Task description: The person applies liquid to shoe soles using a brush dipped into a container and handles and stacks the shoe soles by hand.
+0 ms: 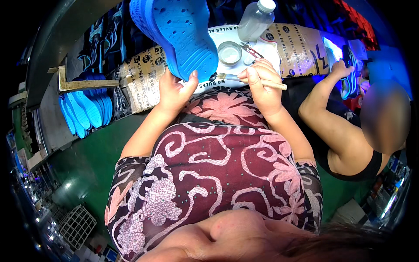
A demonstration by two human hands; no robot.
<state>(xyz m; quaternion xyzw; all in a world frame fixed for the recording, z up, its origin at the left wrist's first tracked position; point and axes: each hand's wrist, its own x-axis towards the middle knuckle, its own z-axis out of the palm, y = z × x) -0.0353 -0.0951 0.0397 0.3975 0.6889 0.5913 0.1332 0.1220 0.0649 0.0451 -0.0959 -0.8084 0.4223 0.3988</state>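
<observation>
My left hand (173, 92) grips the lower end of a blue shoe sole (179, 32), held upright with its grooved underside toward me. My right hand (261, 85) holds a small brush (244, 79) by its wooden handle, the bristles pointing left toward the sole. A small round tin (229, 53) of whitish paste sits just beyond the brush on paper. A clear plastic bottle (255, 19) with a white cap stands behind it.
A stack of blue soles (85, 109) stands on edge at the left beside a wooden bracket. Printed cardboard (297, 48) covers the bench. To the right another person's arm (323, 109) reaches to a shoe (349, 70). A white wire crate (76, 225) lies low left.
</observation>
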